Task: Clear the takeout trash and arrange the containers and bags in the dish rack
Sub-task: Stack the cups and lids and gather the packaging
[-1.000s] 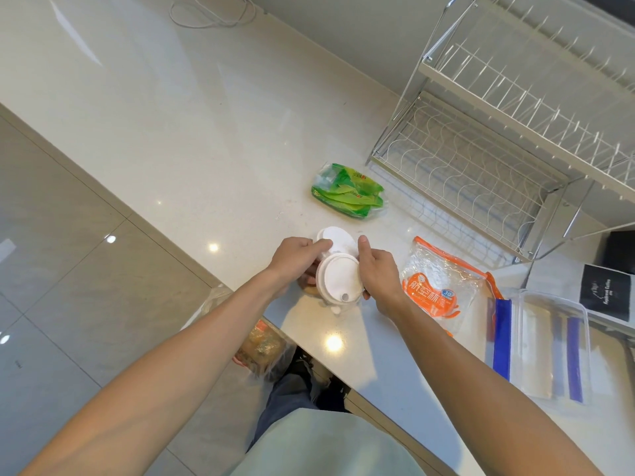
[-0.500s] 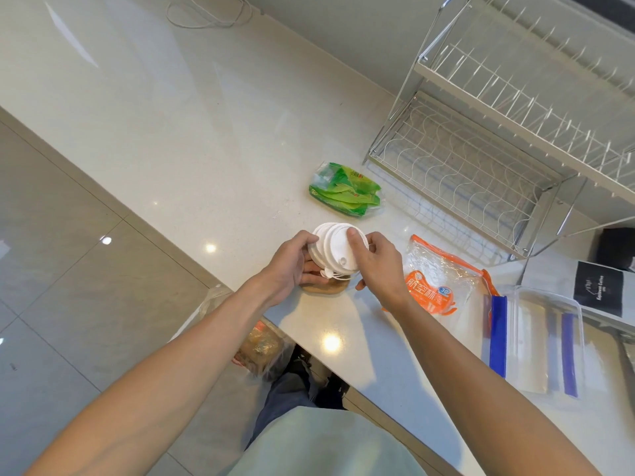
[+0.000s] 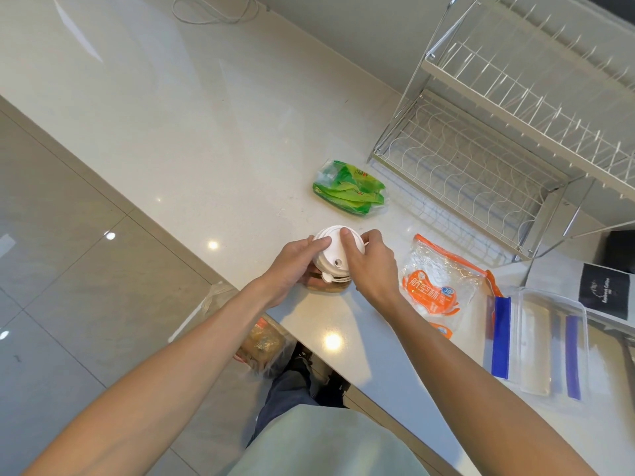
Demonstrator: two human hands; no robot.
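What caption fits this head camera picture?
Both hands, left hand and right hand, grip white cup lids near an empty dish rack.

Glossy speckled stone counter (image 3: pixel 206 132), shiny wire-metal dish rack (image 3: pixel 481 173), crinkly clear plastic bags (image 3: pixel 436 283), smooth white plastic lids (image 3: pixel 335 250).

Lids: the stack of white lids (image 3: pixel 338 250) now sits gathered over the brown cup (image 3: pixel 328 286), no longer fanned apart as it is a second earlier.
Left hand: left hand (image 3: pixel 295 266) moves up from beside the cup to grip the stack's left edge.
Right hand: right hand (image 3: pixel 369 266) shifts its thumb onto the top lid, fingers curling round the far side.
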